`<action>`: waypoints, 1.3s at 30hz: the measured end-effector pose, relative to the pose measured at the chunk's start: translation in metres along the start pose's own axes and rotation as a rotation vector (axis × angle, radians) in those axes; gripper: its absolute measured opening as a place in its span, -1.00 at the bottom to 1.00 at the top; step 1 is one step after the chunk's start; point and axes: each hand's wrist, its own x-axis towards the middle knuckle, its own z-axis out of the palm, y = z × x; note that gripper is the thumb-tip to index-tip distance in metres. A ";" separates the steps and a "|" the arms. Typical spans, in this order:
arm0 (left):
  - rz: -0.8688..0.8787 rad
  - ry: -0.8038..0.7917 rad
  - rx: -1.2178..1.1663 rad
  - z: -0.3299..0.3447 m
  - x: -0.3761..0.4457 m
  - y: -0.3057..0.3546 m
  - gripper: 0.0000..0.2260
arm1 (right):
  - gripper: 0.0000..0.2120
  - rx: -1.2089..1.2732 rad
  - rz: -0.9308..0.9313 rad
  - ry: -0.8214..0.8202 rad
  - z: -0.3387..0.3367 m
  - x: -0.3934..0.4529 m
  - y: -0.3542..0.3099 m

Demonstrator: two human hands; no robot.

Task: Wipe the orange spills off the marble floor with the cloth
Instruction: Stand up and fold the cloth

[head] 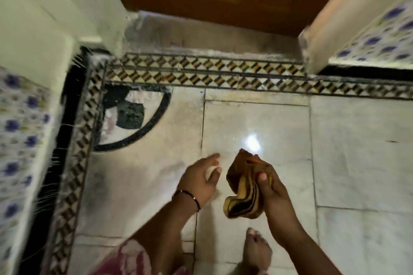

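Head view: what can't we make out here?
- Orange spills: none discernible on the floor; motion blur and a light glare wash it out.
- Cloth: bunched in the right hand, so its inner folds are hidden.
- Left hand: fingertips blurred.
- Foot: cut off by the bottom edge.

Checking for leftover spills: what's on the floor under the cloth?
The cloth hangs from the right hand above pale marble floor; no orange shows around it. The patch directly beneath is hidden.
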 end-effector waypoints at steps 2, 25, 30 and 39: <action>-0.024 0.027 -0.261 -0.024 -0.054 0.071 -0.80 | -0.63 0.045 -0.052 -0.022 -0.002 -0.058 -0.071; 0.574 0.484 -0.004 -0.157 -0.448 0.400 -0.37 | -0.44 0.500 -0.345 -0.373 -0.076 -0.488 -0.346; 0.631 0.119 -0.046 -0.143 -0.501 0.422 -0.38 | -0.36 0.602 -0.366 -0.439 -0.101 -0.547 -0.350; 0.598 -0.164 -0.204 -0.142 -0.579 0.423 -0.83 | -0.36 0.663 -0.528 -0.496 -0.117 -0.626 -0.358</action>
